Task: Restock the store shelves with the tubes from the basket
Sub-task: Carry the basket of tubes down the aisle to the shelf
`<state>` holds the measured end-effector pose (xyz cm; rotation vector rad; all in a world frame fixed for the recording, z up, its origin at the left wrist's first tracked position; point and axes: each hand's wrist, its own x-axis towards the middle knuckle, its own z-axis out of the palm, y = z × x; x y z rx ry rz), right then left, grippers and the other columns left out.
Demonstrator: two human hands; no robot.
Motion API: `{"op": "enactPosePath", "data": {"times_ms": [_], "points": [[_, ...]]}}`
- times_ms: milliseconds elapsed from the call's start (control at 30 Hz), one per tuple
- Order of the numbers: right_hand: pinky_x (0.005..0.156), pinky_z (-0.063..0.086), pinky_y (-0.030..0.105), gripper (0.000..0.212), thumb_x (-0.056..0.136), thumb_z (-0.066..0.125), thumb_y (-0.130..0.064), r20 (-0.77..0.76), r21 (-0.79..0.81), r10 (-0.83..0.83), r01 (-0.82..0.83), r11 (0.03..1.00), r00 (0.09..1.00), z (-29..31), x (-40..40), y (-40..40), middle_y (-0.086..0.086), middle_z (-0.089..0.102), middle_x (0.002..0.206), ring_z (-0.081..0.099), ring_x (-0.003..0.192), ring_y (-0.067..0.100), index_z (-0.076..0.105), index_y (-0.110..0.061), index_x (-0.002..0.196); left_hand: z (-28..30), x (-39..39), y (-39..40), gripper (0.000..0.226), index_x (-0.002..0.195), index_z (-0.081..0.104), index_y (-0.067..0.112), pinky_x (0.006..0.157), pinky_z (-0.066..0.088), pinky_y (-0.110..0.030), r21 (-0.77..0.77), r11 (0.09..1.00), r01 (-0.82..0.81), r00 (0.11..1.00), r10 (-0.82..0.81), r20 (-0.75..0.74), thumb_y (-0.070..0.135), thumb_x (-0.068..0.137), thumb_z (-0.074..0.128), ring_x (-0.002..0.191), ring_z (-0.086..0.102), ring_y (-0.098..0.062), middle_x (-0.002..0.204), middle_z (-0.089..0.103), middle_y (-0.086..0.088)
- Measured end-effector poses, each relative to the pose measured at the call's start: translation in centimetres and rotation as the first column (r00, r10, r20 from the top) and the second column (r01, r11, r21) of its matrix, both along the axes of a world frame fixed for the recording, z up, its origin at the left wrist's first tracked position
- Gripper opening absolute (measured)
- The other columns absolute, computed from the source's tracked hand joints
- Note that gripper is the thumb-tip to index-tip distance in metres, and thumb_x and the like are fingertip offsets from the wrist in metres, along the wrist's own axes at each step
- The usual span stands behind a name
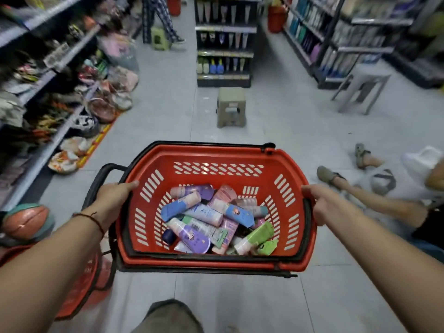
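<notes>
Head view looks down on a red basket (217,162) carried over the aisle floor, left hand (113,195) gripping its left rim, right hand (322,205) gripping the right. Tubes (216,219) lie piled in its bottom, long axes crossing every way, most roughly flat. Restocking seems barely begun: the pile looks full, and the tube shelves (225,39) stand far ahead.

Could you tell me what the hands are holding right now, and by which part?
Both hold the red basket by its rim: left hand on the left edge, right hand on the right edge.
</notes>
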<state>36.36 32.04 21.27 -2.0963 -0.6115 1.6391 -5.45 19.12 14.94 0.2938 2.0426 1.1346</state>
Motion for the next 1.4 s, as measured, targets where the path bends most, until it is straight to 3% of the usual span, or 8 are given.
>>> {"op": "enactPosePath", "data": {"times_ms": [200, 400, 533, 667, 800, 1033, 1267, 1400], "points": [[0.028, 0.046, 0.031, 0.021, 0.091, 0.061, -0.012, 0.024, -0.023, -0.018, 0.018, 1.000, 1.000, 1.8, -3.2, 5.9, 0.012, 0.063, 0.045, 0.059, 0.031, 0.021, 0.061, -0.002, 0.073, -0.4, -3.3, 6.1, 0.032, 0.101, 0.067, -0.002, 0.073, 0.059, -0.042, 0.028, 0.999, -0.018, 1.000, 0.018, 0.019, 0.022, 0.083, 0.078, 0.078, 0.073, -0.035, 0.090, 0.074, -0.021], [0.061, 0.060, 0.044, 0.023, 0.089, 0.066, -0.024, 0.054, -0.133, -0.045, 0.052, 0.990, 0.998, -0.4, -9.8, 13.9, 0.014, 0.074, 0.076, 0.072, 0.065, 0.028, 0.067, -0.002, 0.094, -3.5, -10.1, 14.8, 0.032, 0.097, 0.069, 0.001, 0.081, 0.059, -0.051, 0.016, 1.000, -0.007, 0.998, 0.006, 0.068, 0.026, 0.080, 0.080, 0.078, 0.074, -0.036, 0.089, 0.075, -0.019], [0.086, 0.057, 0.050, 0.022, 0.091, 0.066, -0.023, 0.079, -0.132, -0.075, 0.085, 0.988, 0.994, -0.8, -15.4, 19.4, 0.015, 0.073, 0.087, 0.071, 0.082, 0.030, 0.064, -0.001, 0.094, -4.1, -15.0, 20.4, 0.030, 0.096, 0.068, 0.001, 0.082, 0.059, -0.049, -0.010, 1.000, -0.002, 0.996, 0.003, 0.094, 0.024, 0.081, 0.080, 0.080, 0.073, -0.035, 0.090, 0.074, -0.018], [0.085, 0.056, 0.050, 0.025, 0.092, 0.065, -0.024, 0.065, -0.134, -0.102, 0.110, 0.985, 0.993, -0.2, -19.8, 24.8, 0.015, 0.072, 0.085, 0.070, 0.080, 0.030, 0.060, 0.001, 0.091, -2.9, -19.6, 26.5, 0.028, 0.097, 0.068, 0.002, 0.073, 0.059, -0.041, -0.018, 0.999, 0.031, 0.997, -0.029, 0.078, 0.025, 0.084, 0.078, 0.080, 0.073, -0.034, 0.089, 0.074, -0.016], [0.086, 0.056, 0.051, 0.024, 0.093, 0.064, -0.022, 0.046, -0.122, -0.088, 0.093, 0.988, 0.995, 0.5, -23.3, 30.2, 0.016, 0.070, 0.083, 0.069, 0.076, 0.031, 0.058, 0.000, 0.090, -1.9, -24.0, 32.3, 0.035, 0.101, 0.069, 0.001, 0.077, 0.060, -0.047, -0.042, 0.998, 0.056, 0.996, -0.053, 0.071, 0.028, 0.081, 0.079, 0.078, 0.074, -0.035, 0.091, 0.075, -0.018], [0.063, 0.055, 0.050, 0.024, 0.093, 0.065, -0.024, 0.037, -0.149, -0.036, 0.041, 0.988, 0.999, -0.5, -27.8, 42.0, 0.016, 0.070, 0.078, 0.068, 0.071, 0.030, 0.058, -0.001, 0.091, -2.2, -28.4, 43.5, 0.033, 0.101, 0.068, 0.001, 0.065, 0.058, -0.039, -0.077, 0.996, 0.049, 0.998, -0.046, 0.041, 0.026, 0.083, 0.078, 0.076, 0.073, -0.035, 0.090, 0.074, -0.018], [0.077, 0.057, 0.046, 0.024, 0.092, 0.064, -0.022, 0.040, -0.175, 0.047, -0.039, 0.984, 0.998, -1.9, -31.2, 57.0, 0.016, 0.068, 0.056, 0.066, 0.044, 0.029, 0.060, -0.001, 0.085, -3.7, -31.4, 56.1, 0.033, 0.094, 0.068, 0.001, 0.081, 0.059, -0.049, -0.165, 0.986, 0.012, 0.999, -0.004, 0.049, 0.028, 0.080, 0.081, 0.078, 0.073, -0.035, 0.091, 0.075, -0.018], [0.077, 0.056, 0.046, 0.023, 0.093, 0.063, -0.021, 0.055, -0.148, 0.057, -0.048, 0.988, 0.997, -1.7, -33.0, 64.6, 0.015, 0.069, 0.056, 0.068, 0.050, 0.028, 0.060, 0.000, 0.084, -3.2, -32.5, 62.7, 0.030, 0.088, 0.066, 0.003, 0.081, 0.058, -0.049, -0.142, 0.990, -0.012, 1.000, 0.016, 0.025, 0.029, 0.082, 0.079, 0.078, 0.072, -0.035, 0.086, 0.073, -0.017]]}}
